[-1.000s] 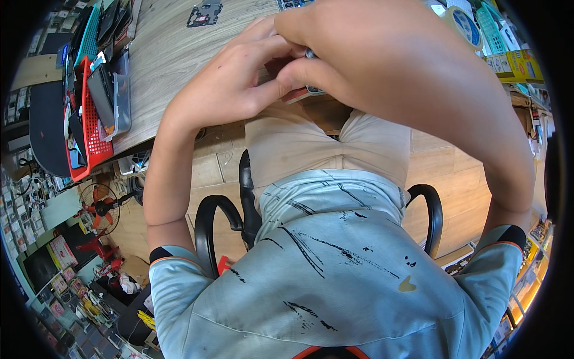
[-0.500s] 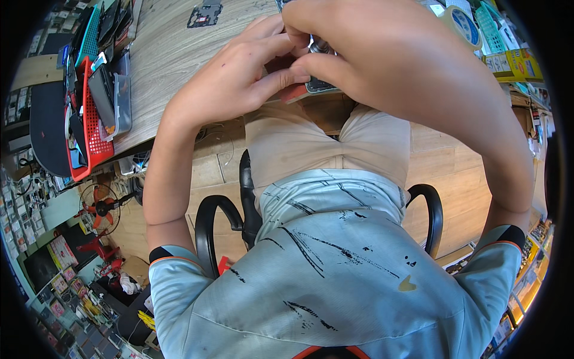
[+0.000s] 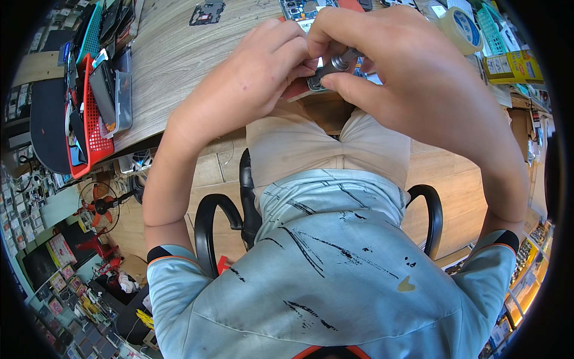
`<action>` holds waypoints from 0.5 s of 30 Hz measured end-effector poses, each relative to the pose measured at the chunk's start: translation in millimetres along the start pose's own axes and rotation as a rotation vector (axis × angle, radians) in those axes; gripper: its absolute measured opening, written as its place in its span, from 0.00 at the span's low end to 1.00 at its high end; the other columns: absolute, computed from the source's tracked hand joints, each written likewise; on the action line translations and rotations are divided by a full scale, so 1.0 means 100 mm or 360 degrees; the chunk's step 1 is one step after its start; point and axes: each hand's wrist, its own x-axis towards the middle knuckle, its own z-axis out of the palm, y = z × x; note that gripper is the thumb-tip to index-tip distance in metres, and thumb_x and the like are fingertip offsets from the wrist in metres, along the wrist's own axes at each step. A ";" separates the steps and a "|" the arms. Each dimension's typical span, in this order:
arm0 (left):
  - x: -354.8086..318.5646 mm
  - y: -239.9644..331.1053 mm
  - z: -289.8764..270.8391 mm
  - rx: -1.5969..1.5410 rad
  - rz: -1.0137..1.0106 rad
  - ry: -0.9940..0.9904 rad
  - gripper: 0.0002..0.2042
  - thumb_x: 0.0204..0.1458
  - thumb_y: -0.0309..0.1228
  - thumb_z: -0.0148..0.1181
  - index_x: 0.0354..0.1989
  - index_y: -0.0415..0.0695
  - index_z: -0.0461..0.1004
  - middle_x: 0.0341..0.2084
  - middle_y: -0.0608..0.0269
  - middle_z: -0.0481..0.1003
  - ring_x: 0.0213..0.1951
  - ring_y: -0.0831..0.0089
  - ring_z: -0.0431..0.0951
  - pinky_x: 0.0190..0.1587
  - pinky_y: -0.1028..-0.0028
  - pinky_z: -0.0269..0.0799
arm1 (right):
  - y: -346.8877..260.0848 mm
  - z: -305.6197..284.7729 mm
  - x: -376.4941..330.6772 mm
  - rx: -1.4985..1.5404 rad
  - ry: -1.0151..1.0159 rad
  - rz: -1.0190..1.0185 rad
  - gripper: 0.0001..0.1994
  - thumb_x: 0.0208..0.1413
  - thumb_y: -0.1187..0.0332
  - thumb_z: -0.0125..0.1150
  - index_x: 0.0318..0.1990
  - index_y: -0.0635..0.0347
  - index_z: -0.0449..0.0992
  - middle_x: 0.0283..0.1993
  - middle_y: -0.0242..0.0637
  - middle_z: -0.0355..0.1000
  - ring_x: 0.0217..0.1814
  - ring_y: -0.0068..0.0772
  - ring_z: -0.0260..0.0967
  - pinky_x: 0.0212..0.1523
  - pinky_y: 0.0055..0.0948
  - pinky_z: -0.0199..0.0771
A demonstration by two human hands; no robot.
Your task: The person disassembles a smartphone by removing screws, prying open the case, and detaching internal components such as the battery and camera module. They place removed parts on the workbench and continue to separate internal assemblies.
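Your right hand [image 3: 385, 51] has its thumb and fingers clamped on a grey metal cylindrical tool [image 3: 342, 61], which slants over the lower part of an opened phone [image 3: 298, 8]. Your left hand [image 3: 260, 69] is just beside it, its fingers bunched together at the phone's left side; you hide their tips, so I cannot tell whether they grip anything. The phone lies at the near edge of the counter [image 3: 164, 84], its blue circuit board showing beyond your fingers, with a red mat [image 3: 295, 91] under it. Farther off, left of the phone, a flat black part [image 3: 207, 13] lies by itself. At the counter's left edge you have a red basket [image 3: 97, 140] beside a clear plastic bin [image 3: 124, 99]. Toward the right edge are a roll of tape [image 3: 463, 30], a teal basket [image 3: 491, 29] and a yellow box [image 3: 512, 66].
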 end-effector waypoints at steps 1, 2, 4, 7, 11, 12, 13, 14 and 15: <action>-0.01 0.02 -0.01 0.0090 0.0031 -0.0003 0.10 0.59 0.26 0.67 0.46 0.38 0.76 0.43 0.54 0.74 0.49 0.51 0.74 0.53 0.58 0.73 | 0.04 0.02 0.02 -0.0031 0.0019 -0.0074 0.08 0.62 0.73 0.64 0.40 0.69 0.73 0.25 0.54 0.76 0.31 0.63 0.80 0.46 0.53 0.80; -0.02 0.04 -0.01 0.0180 0.0052 -0.0018 0.11 0.58 0.25 0.67 0.47 0.38 0.76 0.43 0.54 0.74 0.49 0.51 0.74 0.53 0.58 0.73 | 0.09 0.02 0.01 -0.0028 0.0019 -0.0101 0.08 0.61 0.73 0.64 0.40 0.69 0.73 0.24 0.54 0.76 0.31 0.63 0.80 0.46 0.53 0.81; -0.04 0.07 -0.02 0.0262 0.0053 -0.0029 0.13 0.56 0.24 0.67 0.49 0.39 0.75 0.44 0.53 0.74 0.50 0.51 0.74 0.54 0.58 0.73 | 0.12 -0.01 -0.04 0.0011 0.0000 -0.0110 0.08 0.61 0.73 0.64 0.40 0.69 0.72 0.24 0.54 0.75 0.30 0.62 0.80 0.45 0.52 0.82; -0.05 0.09 0.00 0.0214 0.0023 0.0024 0.14 0.56 0.24 0.67 0.50 0.39 0.74 0.45 0.52 0.74 0.51 0.50 0.74 0.54 0.58 0.73 | 0.17 0.06 0.02 0.0143 -0.0056 -0.0072 0.09 0.62 0.72 0.64 0.39 0.69 0.72 0.23 0.52 0.75 0.28 0.61 0.80 0.42 0.51 0.83; -0.03 0.06 0.07 0.0161 0.0074 0.0198 0.16 0.56 0.23 0.67 0.52 0.41 0.74 0.46 0.52 0.75 0.51 0.48 0.75 0.54 0.58 0.73 | 0.20 0.19 0.01 -0.0070 0.0031 -0.0148 0.11 0.65 0.69 0.63 0.39 0.69 0.70 0.22 0.51 0.74 0.26 0.58 0.79 0.39 0.51 0.83; -0.01 0.04 0.08 0.0168 0.0090 0.0234 0.16 0.56 0.23 0.68 0.52 0.42 0.74 0.46 0.52 0.75 0.51 0.47 0.75 0.55 0.58 0.73 | 0.21 0.21 -0.01 -0.0139 0.0041 -0.0160 0.11 0.66 0.69 0.63 0.39 0.69 0.70 0.22 0.50 0.74 0.25 0.58 0.79 0.39 0.51 0.83; -0.01 -0.01 0.05 0.0156 0.0024 0.0225 0.17 0.56 0.22 0.68 0.54 0.41 0.75 0.48 0.50 0.76 0.53 0.46 0.76 0.57 0.58 0.74 | 0.21 0.21 -0.02 -0.0180 0.0014 -0.0147 0.12 0.67 0.68 0.63 0.40 0.69 0.69 0.22 0.50 0.74 0.25 0.57 0.79 0.39 0.51 0.83; 0.00 -0.08 -0.01 0.0142 -0.0044 0.0206 0.19 0.55 0.21 0.67 0.56 0.40 0.76 0.51 0.49 0.77 0.54 0.45 0.76 0.59 0.58 0.74 | 0.22 0.21 -0.03 -0.0234 -0.0008 -0.0134 0.12 0.67 0.68 0.62 0.40 0.69 0.69 0.22 0.50 0.74 0.24 0.57 0.79 0.39 0.52 0.83; 0.01 -0.15 -0.06 0.0132 -0.0143 0.0178 0.20 0.55 0.20 0.67 0.58 0.39 0.77 0.53 0.48 0.78 0.56 0.45 0.77 0.61 0.58 0.74 | 0.23 0.19 -0.02 -0.0287 -0.0031 -0.0121 0.12 0.67 0.67 0.62 0.41 0.70 0.68 0.22 0.50 0.74 0.24 0.57 0.78 0.40 0.52 0.84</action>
